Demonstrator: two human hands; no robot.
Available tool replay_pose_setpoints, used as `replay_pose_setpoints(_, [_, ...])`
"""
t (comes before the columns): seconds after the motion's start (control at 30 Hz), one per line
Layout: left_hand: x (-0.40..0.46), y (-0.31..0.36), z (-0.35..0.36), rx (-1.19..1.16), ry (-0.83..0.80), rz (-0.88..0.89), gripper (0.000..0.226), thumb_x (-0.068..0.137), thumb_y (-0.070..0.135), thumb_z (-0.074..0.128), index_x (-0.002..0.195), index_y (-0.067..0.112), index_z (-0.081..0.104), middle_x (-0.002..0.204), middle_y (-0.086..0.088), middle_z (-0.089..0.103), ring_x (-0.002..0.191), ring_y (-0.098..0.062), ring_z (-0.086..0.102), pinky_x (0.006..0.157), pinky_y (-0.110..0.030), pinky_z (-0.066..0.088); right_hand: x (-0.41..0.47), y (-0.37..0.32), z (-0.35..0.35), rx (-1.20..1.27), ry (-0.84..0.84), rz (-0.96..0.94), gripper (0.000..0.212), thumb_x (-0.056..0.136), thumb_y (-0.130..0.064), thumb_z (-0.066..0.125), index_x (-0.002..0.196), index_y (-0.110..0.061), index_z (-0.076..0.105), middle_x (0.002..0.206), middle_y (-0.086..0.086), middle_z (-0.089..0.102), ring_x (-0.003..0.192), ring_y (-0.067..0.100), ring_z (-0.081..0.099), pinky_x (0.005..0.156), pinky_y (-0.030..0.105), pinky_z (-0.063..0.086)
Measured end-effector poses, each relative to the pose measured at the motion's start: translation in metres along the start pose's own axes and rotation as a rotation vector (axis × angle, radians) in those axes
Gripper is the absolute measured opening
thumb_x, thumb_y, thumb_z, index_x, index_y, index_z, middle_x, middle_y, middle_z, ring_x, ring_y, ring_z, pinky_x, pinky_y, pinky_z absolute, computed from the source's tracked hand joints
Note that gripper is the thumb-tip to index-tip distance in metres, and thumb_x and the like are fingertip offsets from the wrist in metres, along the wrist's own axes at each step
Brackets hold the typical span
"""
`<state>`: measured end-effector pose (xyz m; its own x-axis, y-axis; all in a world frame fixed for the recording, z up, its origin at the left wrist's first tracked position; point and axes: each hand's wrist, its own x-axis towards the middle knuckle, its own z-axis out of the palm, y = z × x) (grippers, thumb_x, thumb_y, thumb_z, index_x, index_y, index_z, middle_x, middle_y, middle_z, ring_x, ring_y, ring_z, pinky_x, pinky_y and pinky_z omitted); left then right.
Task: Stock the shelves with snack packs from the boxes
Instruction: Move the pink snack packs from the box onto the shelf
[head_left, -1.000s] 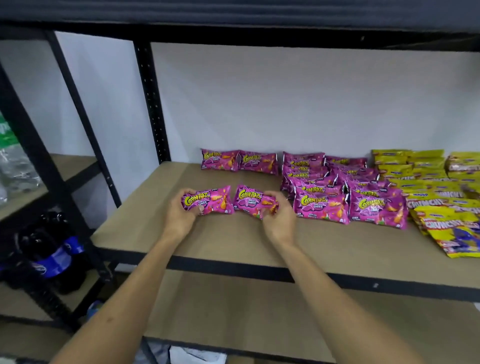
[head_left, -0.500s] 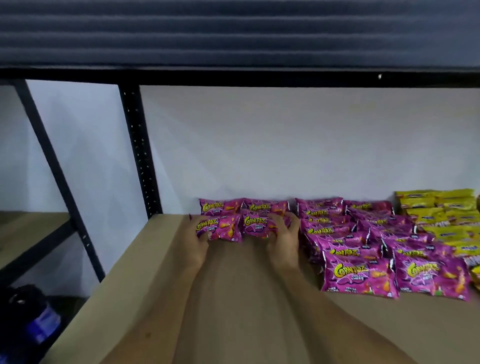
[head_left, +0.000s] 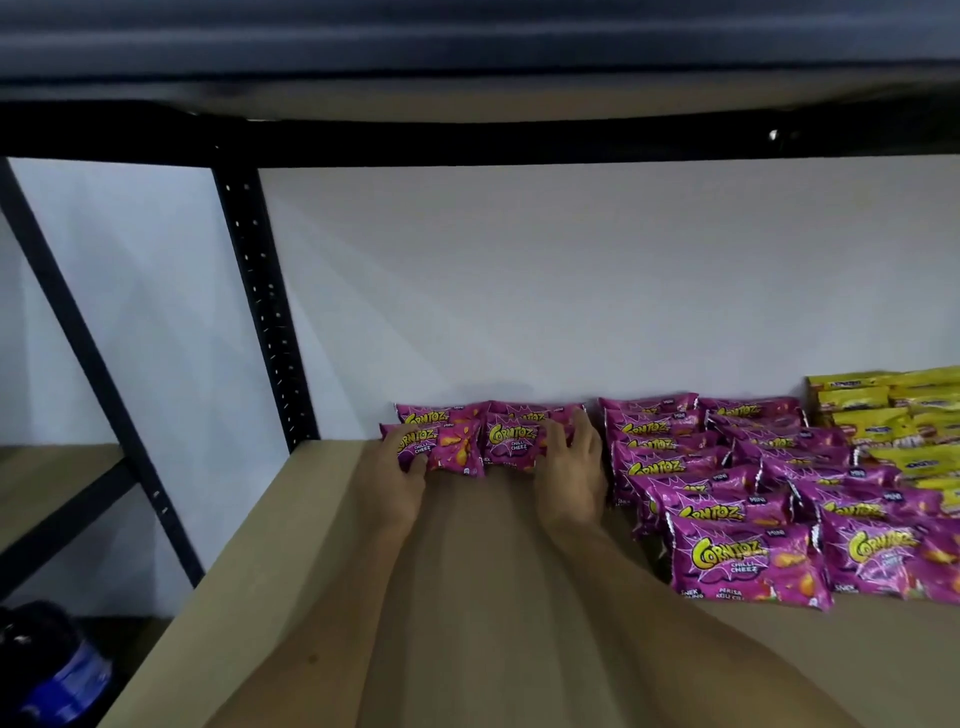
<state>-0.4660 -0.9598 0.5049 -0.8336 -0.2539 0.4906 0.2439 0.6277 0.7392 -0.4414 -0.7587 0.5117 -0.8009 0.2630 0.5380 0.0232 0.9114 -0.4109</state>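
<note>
Left hand (head_left: 402, 470) grip holding 1 purple pack (head_left: 436, 449), right hand (head_left: 569, 467) grip holding another (head_left: 511, 444), shelf (head_left: 291, 571).

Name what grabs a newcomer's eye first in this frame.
The two bare hands, left hand and right hand, each gripping a shiny magenta Corntoz snack pack at the back of the tan wooden shelf. To their right lie overlapping rows of magenta packs, then yellow snack packs at the far right.
</note>
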Motion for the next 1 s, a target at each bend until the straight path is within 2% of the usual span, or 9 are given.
replay_pose_setpoints(0.07, [-0.001,0.000,0.000,-0.007,0.002,-0.003,0.038,0.082,0.016,0.071,0.118,0.027,0.065,0.107,-0.006,0.066,0.095,-0.022,0.060,0.083,-0.027,0.044,0.000,0.001,0.002,-0.050,-0.010,0.010,0.058,0.070,0.004,0.074,0.124,-0.008,0.059,0.144,0.021,0.043,0.129,0.040,0.045,0.082,0.047,0.057])
replay_pose_setpoints(0.13, [0.000,-0.001,0.000,-0.016,0.008,-0.011,0.040,0.081,0.018,0.072,0.119,0.027,0.064,0.107,-0.006,0.065,0.096,-0.022,0.060,0.083,-0.025,0.042,0.002,0.002,0.004,-0.093,0.003,-0.019,0.056,0.077,0.000,0.070,0.131,-0.007,0.055,0.148,0.022,0.039,0.137,0.041,0.036,0.100,0.050,0.048])
replay_pose_setpoints(0.2, [0.002,-0.001,0.001,-0.034,0.000,-0.026,0.047,0.079,0.022,0.072,0.124,0.027,0.060,0.109,-0.005,0.064,0.098,-0.021,0.058,0.084,-0.026,0.043,0.005,0.002,0.005,-0.145,0.006,-0.062,0.055,0.086,-0.005,0.062,0.140,-0.007,0.046,0.154,0.019,0.032,0.146,0.037,0.021,0.116,0.049,0.024])
replay_pose_setpoints(0.27, [0.004,0.000,0.002,-0.058,0.002,-0.038,0.052,0.078,0.024,0.071,0.128,0.027,0.056,0.110,-0.005,0.062,0.099,-0.018,0.056,0.085,-0.026,0.044,0.009,0.003,0.005,-0.174,0.034,-0.095,0.054,0.089,-0.005,0.059,0.142,-0.006,0.044,0.156,0.016,0.030,0.148,0.033,0.016,0.117,0.046,0.008])
replay_pose_setpoints(0.47, [-0.009,0.003,0.002,-0.029,0.039,0.001,0.045,0.075,0.015,0.065,0.119,0.014,0.058,0.108,-0.008,0.060,0.103,-0.025,0.053,0.085,-0.028,0.042,0.015,0.010,0.004,-0.144,0.163,-0.297,0.047,0.072,0.006,0.072,0.118,0.000,0.063,0.138,0.020,0.054,0.135,0.034,0.044,0.111,0.056,0.026])
replay_pose_setpoints(0.6, [-0.028,0.009,-0.016,0.032,-0.087,-0.047,0.044,0.078,0.004,0.061,0.121,0.010,0.059,0.111,-0.010,0.063,0.104,-0.026,0.057,0.087,-0.026,0.040,0.001,-0.003,-0.003,-0.024,0.138,-0.378,0.043,0.075,0.004,0.068,0.117,-0.005,0.064,0.131,0.016,0.059,0.132,0.031,0.049,0.109,0.054,0.036])
replay_pose_setpoints(0.73, [-0.054,0.029,-0.035,0.237,-0.281,0.042,0.038,0.082,0.011,0.059,0.121,0.009,0.063,0.113,-0.014,0.066,0.106,-0.030,0.060,0.091,-0.029,0.043,-0.036,-0.013,-0.032,0.083,0.013,-0.335,0.049,0.079,-0.003,0.067,0.127,-0.001,0.057,0.112,0.022,0.064,0.106,0.041,0.063,0.084,0.050,0.052])
replay_pose_setpoints(0.8, [-0.073,0.045,-0.041,0.318,-0.367,0.128,0.038,0.085,0.017,0.056,0.122,0.012,0.062,0.115,-0.014,0.064,0.107,-0.031,0.058,0.093,-0.032,0.046,-0.055,-0.013,-0.058,0.053,-0.124,-0.258,0.047,0.086,-0.012,0.061,0.131,-0.004,0.050,0.107,0.022,0.063,0.093,0.042,0.063,0.073,0.043,0.050])
replay_pose_setpoints(1.0, [-0.146,0.076,-0.082,0.464,-0.269,0.297,0.026,0.088,0.026,0.047,0.095,0.015,0.069,0.098,-0.004,0.068,0.093,-0.027,0.060,0.078,-0.037,0.049,-0.120,-0.006,-0.120,0.072,-0.329,-0.274,0.035,0.090,-0.023,0.056,0.123,-0.013,0.059,0.118,0.013,0.063,0.104,0.038,0.061,0.086,0.042,0.051])
